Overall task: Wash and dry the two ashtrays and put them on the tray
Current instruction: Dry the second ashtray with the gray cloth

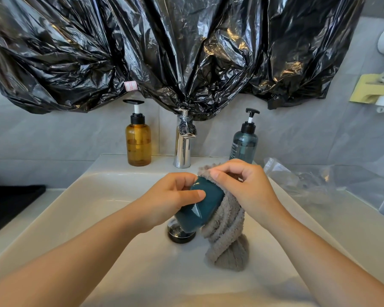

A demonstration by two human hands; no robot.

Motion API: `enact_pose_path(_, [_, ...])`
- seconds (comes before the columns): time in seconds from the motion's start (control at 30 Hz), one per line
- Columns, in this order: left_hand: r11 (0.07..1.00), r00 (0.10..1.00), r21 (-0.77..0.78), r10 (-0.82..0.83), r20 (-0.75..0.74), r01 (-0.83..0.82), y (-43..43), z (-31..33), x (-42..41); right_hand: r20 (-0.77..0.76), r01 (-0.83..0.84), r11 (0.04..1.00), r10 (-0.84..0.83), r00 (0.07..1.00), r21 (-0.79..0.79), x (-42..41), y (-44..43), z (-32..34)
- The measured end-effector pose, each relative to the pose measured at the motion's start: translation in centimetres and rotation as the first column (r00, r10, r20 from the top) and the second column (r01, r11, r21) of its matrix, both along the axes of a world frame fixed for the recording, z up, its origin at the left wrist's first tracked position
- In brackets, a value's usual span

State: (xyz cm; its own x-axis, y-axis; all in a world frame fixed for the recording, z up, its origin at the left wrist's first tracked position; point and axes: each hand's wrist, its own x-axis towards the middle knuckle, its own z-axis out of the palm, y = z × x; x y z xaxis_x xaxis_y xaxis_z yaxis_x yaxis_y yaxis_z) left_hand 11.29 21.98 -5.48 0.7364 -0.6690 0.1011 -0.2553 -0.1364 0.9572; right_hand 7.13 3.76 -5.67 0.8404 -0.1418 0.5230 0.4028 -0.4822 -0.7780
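Soft daylight, glare on black plastic sheet (pixel 186 52), wide-angle edge distortion.

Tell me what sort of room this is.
Most likely a bathroom: a white ceramic washbasin with a chrome tap, and on its back ledge an amber plastic pump bottle and a grey-blue pump bottle apparently labelled shampoo.

A home bathroom: a white washbasin (pixel 80 196) with a chrome tap (pixel 183 147) at its back edge, an amber pump bottle (pixel 138 140) and a blue-grey shampoo bottle (pixel 244 145) flanking it, grey tiled wall (pixel 53 138) behind.
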Motion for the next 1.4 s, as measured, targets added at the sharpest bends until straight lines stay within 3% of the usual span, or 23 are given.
enact_pose_path(0.13, [1.000,1.000,-0.023,-0.017,0.010,0.018,0.1,-0.2,0.1,-0.155,0.076,0.993,-0.062,0.986,0.092,1.0,-0.9,-0.6])
enact_pose_path(0.23, [0.999,0.999,-0.024,-0.040,0.014,0.040,0.3,0.0,0.2,-0.354,0.062,0.937,0.069,0.933,0.344,1.1,-1.2,-1.1])
enact_pose_path(0.43, [1.000,0.995,0.004,-0.001,-0.101,0.001,0.2,0.0,0.3,-0.349,-0.007,0.912,0.164,0.923,0.411,0.5,0.0,-1.3])
enact_pose_path(0.57, [0.996,0.994,0.077,0.043,-0.104,-0.035,0.2,0.1,0.2,-0.312,-0.015,0.949,0.119,0.942,0.315,0.4,1.0,-1.5])
enact_pose_path(0.7, [0.997,0.989,0.017,0.083,-0.125,-0.081,0.0,0.0,0.4,-0.175,-0.023,0.980,0.058,0.983,0.197,0.0,1.1,-0.8])
enact_pose_path(0.9, [0.996,0.997,0.055,0.070,-0.031,-0.068,-0.1,-0.1,0.2,-0.098,0.106,0.981,-0.091,0.991,0.162,0.1,0.1,-0.5])
enact_pose_path(1.13, [0.992,0.997,0.117,0.040,0.072,-0.049,-0.2,-0.4,0.2,0.028,0.089,0.989,-0.087,0.996,-0.121,0.4,1.5,-0.2])
enact_pose_path(1.3, [0.993,0.999,0.113,0.012,0.047,-0.018,-0.1,-0.5,0.3,-0.135,0.165,0.985,-0.171,0.976,-0.056,0.9,-0.2,-0.4])
enact_pose_path(1.4, [0.997,1.000,0.072,-0.005,0.015,0.004,0.2,-0.4,0.4,-0.193,0.139,0.990,-0.139,0.971,-0.015,0.1,-1.1,-0.6])
